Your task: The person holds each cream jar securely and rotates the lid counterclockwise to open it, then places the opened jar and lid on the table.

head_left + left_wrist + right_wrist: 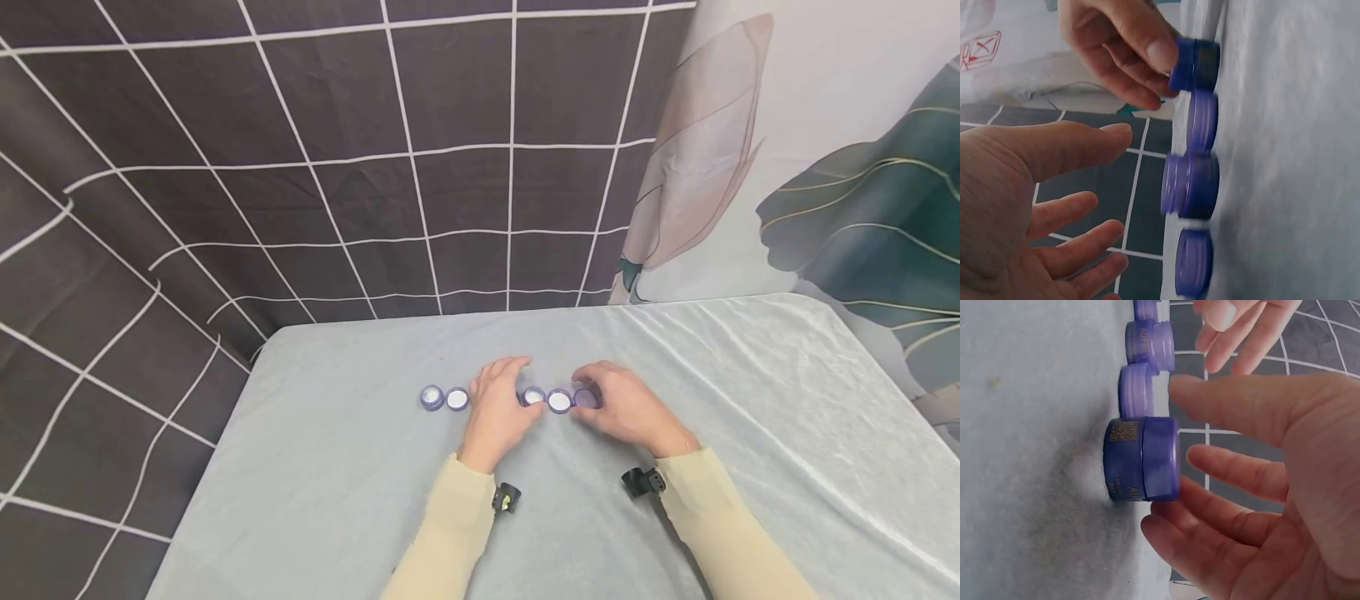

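Observation:
A row of small purple cream jars and lids lies across the cloth. At its right end sits a jar with its lid on (587, 398), and my right hand (628, 407) curves loosely around it, fingers and thumb apart; contact is unclear. Left of it is an upturned lid (559, 401) with a white inside, then an uncovered jar (1192, 185). My left hand (495, 412) hovers over the row's middle with its fingers spread, hiding part of it. Beyond that hand lie another white-faced lid (457, 398) and an uncovered jar (432, 397).
A pale grey velvety cloth (322, 483) covers the table. Behind it hangs a dark curtain with a white grid (457, 100), and a leaf-patterned curtain (825, 125) hangs at the right. Each wrist wears a small black camera (507, 498).

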A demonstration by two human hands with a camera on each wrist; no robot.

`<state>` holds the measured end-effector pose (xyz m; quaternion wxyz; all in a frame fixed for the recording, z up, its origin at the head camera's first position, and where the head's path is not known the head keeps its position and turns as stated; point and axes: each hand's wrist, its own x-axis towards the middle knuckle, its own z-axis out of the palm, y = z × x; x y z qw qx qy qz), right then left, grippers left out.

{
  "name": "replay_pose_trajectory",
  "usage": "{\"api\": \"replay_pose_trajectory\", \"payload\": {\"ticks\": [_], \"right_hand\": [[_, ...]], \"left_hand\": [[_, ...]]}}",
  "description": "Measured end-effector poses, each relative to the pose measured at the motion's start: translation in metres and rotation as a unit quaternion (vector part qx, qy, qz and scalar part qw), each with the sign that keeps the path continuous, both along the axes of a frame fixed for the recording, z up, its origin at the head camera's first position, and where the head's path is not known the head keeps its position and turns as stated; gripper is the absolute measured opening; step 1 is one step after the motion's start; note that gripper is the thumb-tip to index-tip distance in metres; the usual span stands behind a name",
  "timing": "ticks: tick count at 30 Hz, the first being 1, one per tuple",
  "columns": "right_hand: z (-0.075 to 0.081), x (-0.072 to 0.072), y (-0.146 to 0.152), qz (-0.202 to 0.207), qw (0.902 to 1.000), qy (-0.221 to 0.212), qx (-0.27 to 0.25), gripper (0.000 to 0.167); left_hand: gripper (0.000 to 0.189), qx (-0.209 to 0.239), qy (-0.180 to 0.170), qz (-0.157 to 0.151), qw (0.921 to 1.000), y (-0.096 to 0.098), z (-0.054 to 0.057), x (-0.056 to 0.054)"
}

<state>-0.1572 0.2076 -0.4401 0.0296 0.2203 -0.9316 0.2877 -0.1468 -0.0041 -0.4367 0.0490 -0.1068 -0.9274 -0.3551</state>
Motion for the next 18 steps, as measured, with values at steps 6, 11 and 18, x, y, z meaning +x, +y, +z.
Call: {"api": "replay_pose_trajectory", "payload": {"ticks": [6, 11, 18], "right_hand": [[-0.002, 0.002, 0.001, -0.018, 0.9998, -0.001, 0.004, 0.036], [-0.002, 0.003, 0.004, -0.02, 0.9997, -0.01, 0.008, 0.028], [0.002, 0.001, 0.004, -0.022, 0.9994, -0.027, 0.01, 0.024]], "left_hand": [[0.061, -0.004, 0.006, 0.003, 1.0, 0.012, -0.001, 0.005], [0.06, 0.006, 0.009, 0.007, 0.9999, 0.019, -0.002, 0.008], [0.057, -0.006, 0.015, -0.002, 0.9999, 0.023, -0.005, 0.011]]}}
